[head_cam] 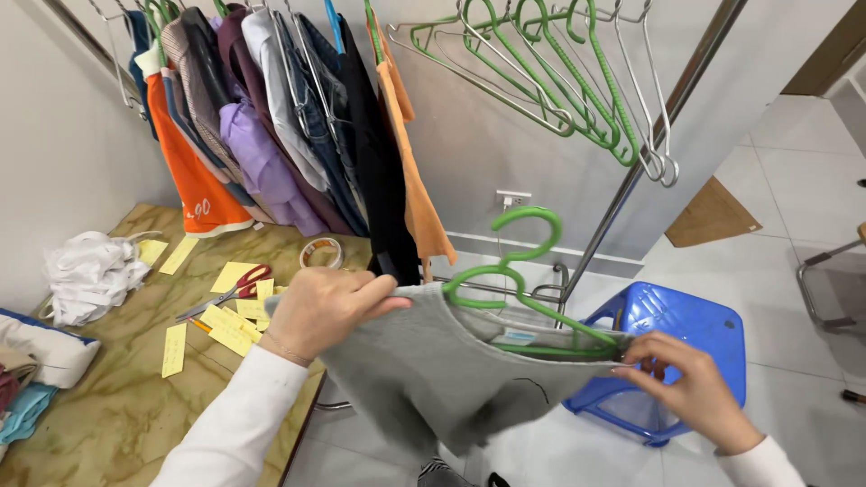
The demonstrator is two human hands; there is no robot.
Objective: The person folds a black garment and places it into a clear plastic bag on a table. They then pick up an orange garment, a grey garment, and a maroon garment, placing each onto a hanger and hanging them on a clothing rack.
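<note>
My left hand (322, 309) grips one shoulder edge of a grey garment (433, 370) held out flat in front of me. My right hand (678, 379) pinches the other side of the garment, at the end of a green hanger (526, 271) whose arms lie inside the neck opening. The hanger's hook stands up above the fabric. A small label shows at the collar.
A metal rack (631, 194) carries several hung clothes (271, 126) on the left and empty green and metal hangers (577, 86) on the right. A blue plastic stool (695, 325) stands below. The marbled table (108, 406) holds yellow paper slips, red scissors (230, 293), a tape roll (322, 252) and folded cloth.
</note>
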